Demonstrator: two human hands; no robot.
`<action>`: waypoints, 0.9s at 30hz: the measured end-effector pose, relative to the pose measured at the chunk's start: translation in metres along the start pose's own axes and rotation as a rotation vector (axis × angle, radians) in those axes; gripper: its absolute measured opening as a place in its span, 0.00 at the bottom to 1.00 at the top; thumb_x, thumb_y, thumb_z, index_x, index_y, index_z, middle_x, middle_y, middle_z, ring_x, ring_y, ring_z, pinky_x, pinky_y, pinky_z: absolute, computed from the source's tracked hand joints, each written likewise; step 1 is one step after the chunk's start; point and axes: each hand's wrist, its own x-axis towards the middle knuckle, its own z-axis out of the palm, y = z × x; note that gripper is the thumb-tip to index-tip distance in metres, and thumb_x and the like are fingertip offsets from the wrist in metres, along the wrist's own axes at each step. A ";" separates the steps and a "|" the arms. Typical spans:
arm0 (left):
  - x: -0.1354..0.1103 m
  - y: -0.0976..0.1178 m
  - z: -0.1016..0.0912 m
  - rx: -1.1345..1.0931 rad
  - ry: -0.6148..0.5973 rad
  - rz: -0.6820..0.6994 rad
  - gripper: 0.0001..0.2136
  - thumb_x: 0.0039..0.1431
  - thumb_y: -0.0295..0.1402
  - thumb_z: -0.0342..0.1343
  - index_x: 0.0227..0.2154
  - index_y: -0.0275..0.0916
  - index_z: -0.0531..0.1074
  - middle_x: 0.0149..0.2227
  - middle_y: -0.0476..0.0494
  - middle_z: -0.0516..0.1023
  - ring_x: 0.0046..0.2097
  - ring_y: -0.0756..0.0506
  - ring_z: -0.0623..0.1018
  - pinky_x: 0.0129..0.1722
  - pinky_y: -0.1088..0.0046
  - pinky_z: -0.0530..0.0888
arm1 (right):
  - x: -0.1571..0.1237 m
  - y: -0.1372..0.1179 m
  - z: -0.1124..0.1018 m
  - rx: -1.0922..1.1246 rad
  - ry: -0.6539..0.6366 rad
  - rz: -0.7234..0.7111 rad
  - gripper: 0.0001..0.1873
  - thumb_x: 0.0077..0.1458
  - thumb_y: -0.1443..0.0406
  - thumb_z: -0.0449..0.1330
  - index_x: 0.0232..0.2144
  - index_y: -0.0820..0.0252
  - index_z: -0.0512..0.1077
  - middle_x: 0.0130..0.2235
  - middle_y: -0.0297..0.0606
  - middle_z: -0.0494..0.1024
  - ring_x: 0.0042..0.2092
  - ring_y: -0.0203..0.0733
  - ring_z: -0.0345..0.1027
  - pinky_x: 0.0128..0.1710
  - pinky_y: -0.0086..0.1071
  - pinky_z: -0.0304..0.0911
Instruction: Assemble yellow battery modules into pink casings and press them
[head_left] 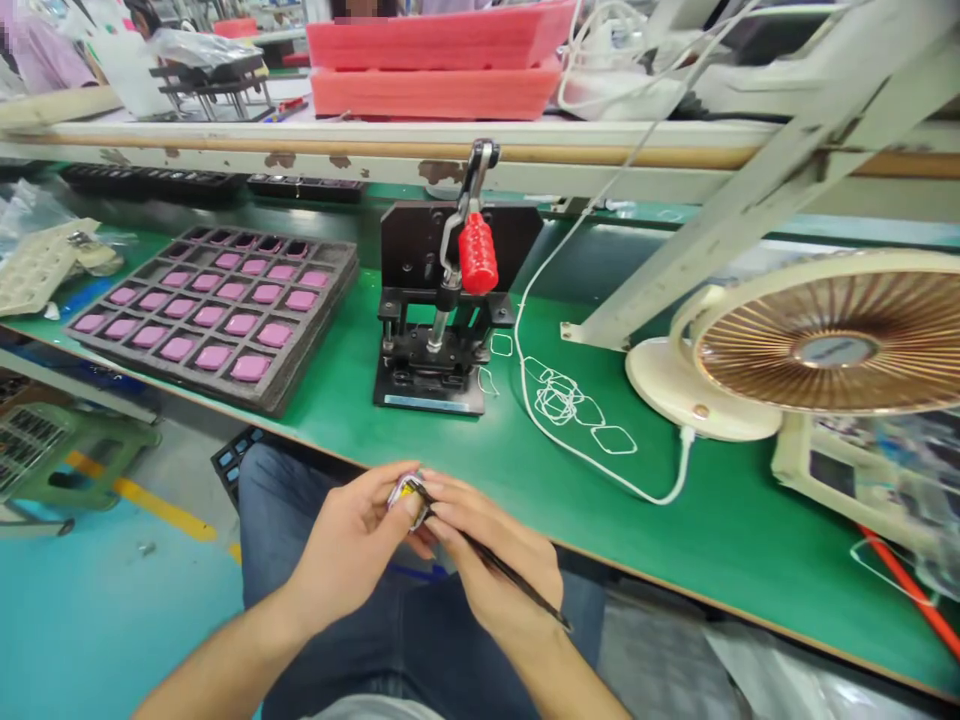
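Observation:
My left hand (352, 540) pinches a small white and yellow part (405, 493) just in front of the green table's near edge (525, 530), above my lap. My right hand (487, 560) is closed on thin black tweezers (495, 568), whose tip touches the small part. Both hands meet over my jeans. Behind them on the table stands a black hand press (442, 310) with a red-handled lever (477, 252). Several thin white rectangular rings (570, 400) lie loose on the mat to the right of the press.
A dark tray (225, 310) holding several pink square parts sits at the left. A cream desk fan (810, 350) with its white cable stands at the right. Pink foam trays (442, 60) rest on the shelf behind. Another person works at the far upper left.

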 end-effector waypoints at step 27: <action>0.004 -0.023 0.002 0.003 0.046 -0.024 0.24 0.59 0.44 0.72 0.57 0.43 0.81 0.43 0.40 0.88 0.35 0.42 0.86 0.39 0.64 0.86 | -0.017 0.009 -0.002 -0.101 -0.008 -0.046 0.27 0.63 0.79 0.66 0.57 0.47 0.81 0.55 0.40 0.84 0.60 0.55 0.79 0.57 0.52 0.81</action>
